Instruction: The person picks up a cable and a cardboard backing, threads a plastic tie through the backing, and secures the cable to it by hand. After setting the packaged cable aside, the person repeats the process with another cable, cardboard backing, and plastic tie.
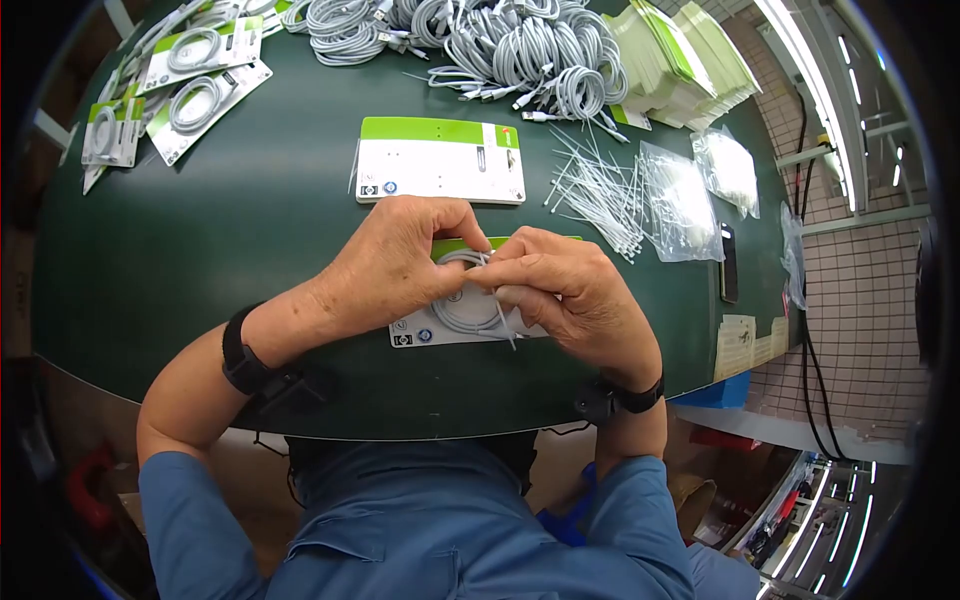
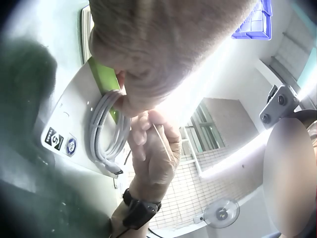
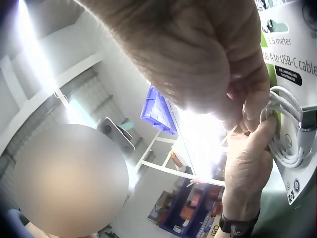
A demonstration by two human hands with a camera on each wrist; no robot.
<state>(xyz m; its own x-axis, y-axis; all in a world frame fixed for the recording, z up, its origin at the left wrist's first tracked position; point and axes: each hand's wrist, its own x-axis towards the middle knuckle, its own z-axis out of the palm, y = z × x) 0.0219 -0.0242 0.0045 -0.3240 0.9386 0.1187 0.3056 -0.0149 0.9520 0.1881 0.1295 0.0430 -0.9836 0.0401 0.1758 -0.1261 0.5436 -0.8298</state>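
Head view: from where I stand, the coiled cable [image 1: 465, 324] lies at the centre of the frame, on a white and green card [image 1: 413, 326], directly under the person's fingers. The left hand [image 1: 395, 255] comes in from the left, its thumb and forefinger pinching the top of the coil. The right hand [image 1: 580, 290] meets it from the right, thumb and forefinger pressed together on a thin white tie [image 1: 510, 336], whose tail hangs over the coil's right side; the tips partly hide that grip. Just above the hands sits another stack of cards [image 1: 440, 165]; loose ties [image 1: 600, 195] are scattered right of it, and a heap of cables [image 1: 520, 50] fills the top.
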